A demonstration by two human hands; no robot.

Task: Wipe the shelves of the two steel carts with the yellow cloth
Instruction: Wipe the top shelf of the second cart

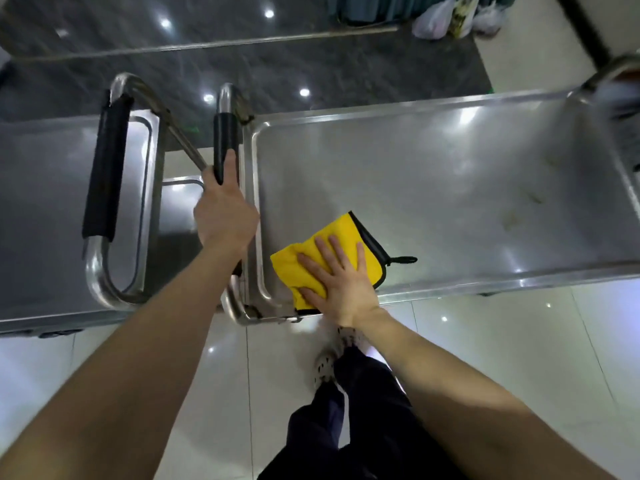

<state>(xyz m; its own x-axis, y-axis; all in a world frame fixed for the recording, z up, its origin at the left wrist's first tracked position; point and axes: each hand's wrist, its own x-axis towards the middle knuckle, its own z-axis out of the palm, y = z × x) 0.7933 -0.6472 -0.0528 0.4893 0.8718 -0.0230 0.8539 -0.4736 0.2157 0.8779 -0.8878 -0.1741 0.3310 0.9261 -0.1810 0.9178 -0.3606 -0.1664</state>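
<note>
Two steel carts stand side by side. The right cart's top shelf (450, 174) fills the middle and right of the view; the left cart's top shelf (45, 188) lies at the left. A folded yellow cloth (336, 237) with a black edge and hanging loop lies on the right shelf's near left corner. My right hand (337, 282) presses flat on the cloth with straight, spread fingers. My left hand (223, 213) grips the black-padded handle (224, 140) of the right cart.
The left cart's padded steel handle (105, 174) stands close beside the right cart's handle. Faint smudges (530, 197) mark the right shelf's far side. My feet stand on white floor tiles (519, 341) below. Plastic bags (446, 19) lie on the floor beyond the dark counter.
</note>
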